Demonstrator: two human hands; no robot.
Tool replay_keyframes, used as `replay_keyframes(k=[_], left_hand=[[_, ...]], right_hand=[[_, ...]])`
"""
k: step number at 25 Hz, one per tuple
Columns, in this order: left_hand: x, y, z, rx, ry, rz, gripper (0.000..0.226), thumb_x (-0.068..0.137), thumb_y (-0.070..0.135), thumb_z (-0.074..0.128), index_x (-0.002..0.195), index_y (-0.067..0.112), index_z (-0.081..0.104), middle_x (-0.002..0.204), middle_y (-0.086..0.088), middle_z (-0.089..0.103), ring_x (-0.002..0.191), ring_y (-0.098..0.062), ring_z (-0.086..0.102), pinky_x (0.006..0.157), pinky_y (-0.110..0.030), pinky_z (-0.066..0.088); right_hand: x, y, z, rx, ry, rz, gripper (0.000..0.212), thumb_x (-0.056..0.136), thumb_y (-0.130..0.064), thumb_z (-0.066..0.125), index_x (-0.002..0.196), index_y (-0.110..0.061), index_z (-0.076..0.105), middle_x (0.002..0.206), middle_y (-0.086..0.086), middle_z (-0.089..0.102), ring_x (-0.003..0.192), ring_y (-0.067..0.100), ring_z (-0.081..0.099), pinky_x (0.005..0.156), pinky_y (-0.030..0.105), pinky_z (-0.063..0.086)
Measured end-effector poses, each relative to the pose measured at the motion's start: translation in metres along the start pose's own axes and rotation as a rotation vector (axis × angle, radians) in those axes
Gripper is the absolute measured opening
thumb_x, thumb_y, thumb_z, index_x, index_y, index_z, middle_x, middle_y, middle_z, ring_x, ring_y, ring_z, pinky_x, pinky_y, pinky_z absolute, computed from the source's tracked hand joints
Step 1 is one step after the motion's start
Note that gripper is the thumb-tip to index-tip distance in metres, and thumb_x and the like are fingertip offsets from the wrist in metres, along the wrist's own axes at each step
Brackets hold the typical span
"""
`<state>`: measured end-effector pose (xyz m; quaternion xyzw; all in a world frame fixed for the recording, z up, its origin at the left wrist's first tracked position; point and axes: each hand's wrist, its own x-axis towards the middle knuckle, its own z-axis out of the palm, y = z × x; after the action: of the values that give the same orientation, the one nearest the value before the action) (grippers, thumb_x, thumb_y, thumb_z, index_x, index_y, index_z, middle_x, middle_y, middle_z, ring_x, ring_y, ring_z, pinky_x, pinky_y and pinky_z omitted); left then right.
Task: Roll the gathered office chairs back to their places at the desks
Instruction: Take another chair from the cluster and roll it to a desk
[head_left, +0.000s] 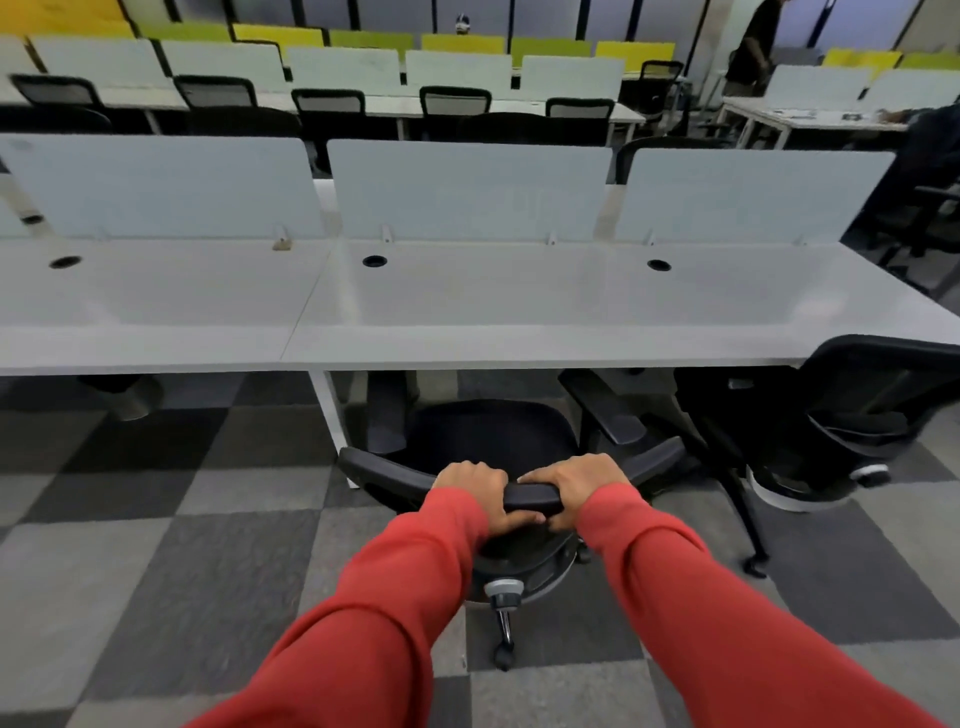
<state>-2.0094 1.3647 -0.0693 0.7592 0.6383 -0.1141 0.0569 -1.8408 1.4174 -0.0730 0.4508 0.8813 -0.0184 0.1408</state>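
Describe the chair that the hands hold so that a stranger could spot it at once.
Start at the long white desk with pale divider panels across the foreground. At its middle section, a black office chair faces the desk edge. Unlike the black chair to its right, it has the left hand and right hand gripping the top of its backrest.

A desk leg (330, 415) is standing just left of the chair (493, 431), a second chair (857, 415) is crowding its right, and the desk (467, 338) edge is hanging ahead; carpet (156, 493) is lying open leftward.
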Motion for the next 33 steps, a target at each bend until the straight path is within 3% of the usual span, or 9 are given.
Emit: replay_keyframes(k=[9, 18, 27, 30, 33], left_hand=[[0.076, -0.048, -0.007, 0.087, 0.046, -0.037, 0.082, 0.071, 0.092, 0.03, 0.097, 0.019, 0.058, 0.094, -0.005, 0.067, 0.086, -0.027, 0.063, 0.071, -0.037, 0.044], [0.149, -0.097, -0.018, 0.017, 0.16, -0.003, 0.077, 0.073, 0.09, 0.027, 0.09, 0.021, 0.058, 0.089, -0.003, 0.067, 0.081, -0.027, 0.062, 0.066, -0.036, 0.04], [0.158, -0.091, -0.01, -0.012, 0.272, 0.024, 0.07, 0.083, 0.081, 0.02, 0.084, 0.02, 0.053, 0.088, -0.004, 0.066, 0.081, -0.028, 0.062, 0.064, -0.036, 0.037], [0.155, -0.086, -0.001, -0.055, 0.432, 0.012, 0.075, 0.089, 0.065, 0.008, 0.081, 0.016, 0.063, 0.085, -0.005, 0.069, 0.08, -0.028, 0.064, 0.068, -0.036, 0.04], [0.156, -0.085, 0.006, -0.119, 0.495, -0.037, 0.061, 0.092, 0.051, 0.019, 0.065, 0.016, 0.062, 0.07, -0.003, 0.068, 0.067, -0.027, 0.066, 0.062, -0.033, 0.042]], right_hand=[[0.077, 0.02, -0.019, 0.012, 0.045, -0.024, 0.063, 0.076, -0.061, 0.065, 0.135, -0.054, 0.044, 0.108, -0.007, 0.069, 0.1, 0.021, 0.064, 0.084, 0.032, 0.045], [0.164, 0.042, -0.037, 0.038, 0.044, 0.011, 0.059, 0.072, -0.057, 0.066, 0.129, -0.05, 0.05, 0.106, -0.009, 0.07, 0.098, 0.02, 0.065, 0.086, 0.033, 0.049], [0.169, 0.057, -0.031, 0.051, 0.104, -0.012, 0.057, 0.071, -0.055, 0.064, 0.127, -0.047, 0.053, 0.108, -0.012, 0.07, 0.1, 0.018, 0.066, 0.083, 0.031, 0.048], [0.162, 0.057, -0.028, 0.088, 0.172, -0.025, 0.056, 0.071, -0.068, 0.063, 0.122, -0.046, 0.057, 0.107, -0.014, 0.069, 0.098, 0.014, 0.065, 0.079, 0.029, 0.046], [0.161, 0.058, -0.023, 0.185, 0.266, -0.048, 0.067, 0.064, -0.089, 0.048, 0.115, -0.048, 0.062, 0.098, -0.015, 0.072, 0.091, 0.011, 0.066, 0.075, 0.027, 0.046]])
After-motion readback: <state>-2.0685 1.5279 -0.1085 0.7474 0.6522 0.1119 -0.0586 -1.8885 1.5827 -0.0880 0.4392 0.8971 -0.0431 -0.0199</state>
